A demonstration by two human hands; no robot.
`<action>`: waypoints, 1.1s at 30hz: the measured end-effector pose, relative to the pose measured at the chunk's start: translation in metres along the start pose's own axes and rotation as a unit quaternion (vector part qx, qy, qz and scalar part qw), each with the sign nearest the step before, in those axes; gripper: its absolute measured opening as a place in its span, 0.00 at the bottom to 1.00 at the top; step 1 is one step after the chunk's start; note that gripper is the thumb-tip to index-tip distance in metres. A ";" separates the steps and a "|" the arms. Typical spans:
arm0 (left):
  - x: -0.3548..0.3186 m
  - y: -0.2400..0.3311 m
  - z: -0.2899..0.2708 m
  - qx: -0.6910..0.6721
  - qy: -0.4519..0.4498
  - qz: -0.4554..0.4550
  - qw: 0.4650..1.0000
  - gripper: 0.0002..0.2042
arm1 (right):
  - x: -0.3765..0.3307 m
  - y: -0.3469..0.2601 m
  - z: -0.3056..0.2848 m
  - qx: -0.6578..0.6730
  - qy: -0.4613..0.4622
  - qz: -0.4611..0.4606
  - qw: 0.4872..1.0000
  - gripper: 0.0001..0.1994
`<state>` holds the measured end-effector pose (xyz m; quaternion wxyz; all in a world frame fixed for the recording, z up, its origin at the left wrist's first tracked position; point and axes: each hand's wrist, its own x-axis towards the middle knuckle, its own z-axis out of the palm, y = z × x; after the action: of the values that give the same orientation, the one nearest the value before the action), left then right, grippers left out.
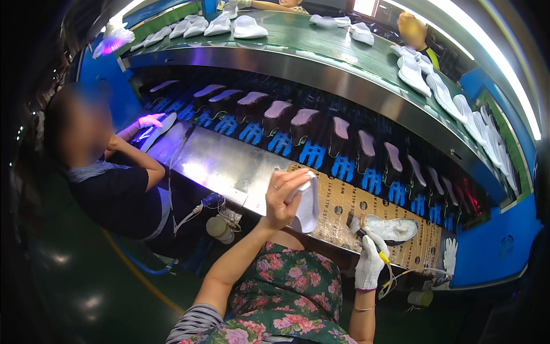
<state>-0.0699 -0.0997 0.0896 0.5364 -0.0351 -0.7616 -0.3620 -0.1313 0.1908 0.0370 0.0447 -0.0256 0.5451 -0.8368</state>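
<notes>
My bare left hand [281, 202] is closed round the upper end of a white shoe sole [308, 207], holding it tilted over the near edge of the bench. My right hand [370, 261] wears a white knitted glove and grips a brush [356, 225] with a dark handle. A yellow fitting and thin tubing trail from below that hand. Just past the brush lies an oval shallow dish [397, 229], whitish and crusted inside, on a sheet of printed brown cardboard [335, 212].
Behind the bench, shoe uppers on lasts [303, 118] sit in a row on blue holders [312, 153]. White soles [413, 75] lie along the green conveyor [298, 35] above. A co-worker [114, 166] works at left beside another sole [159, 132]. A spare white glove [450, 255] hangs at right.
</notes>
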 end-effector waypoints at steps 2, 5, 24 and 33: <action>-0.015 -0.001 0.025 -0.135 0.015 -0.130 0.982 0.13 | 0.005 0.001 -0.006 0.009 0.011 -0.013 1.000 0.11; -0.066 -0.039 0.053 -0.213 -0.061 -0.393 0.892 0.15 | 0.007 -0.002 -0.008 0.050 0.001 -0.016 0.999 0.11; -0.143 0.041 0.021 -0.838 0.060 -0.469 0.274 0.57 | -0.010 -0.040 0.089 -0.274 -0.313 -0.172 0.893 0.12; -0.124 0.077 0.028 -0.513 -0.036 -0.617 0.596 0.52 | 0.007 -0.038 0.103 -0.312 -0.295 -0.421 0.799 0.14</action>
<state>-0.0052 0.0153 0.0200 0.0509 0.1603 -0.3091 -0.9360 -0.1304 0.1112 0.1131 -0.1633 -0.5109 0.6724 -0.5100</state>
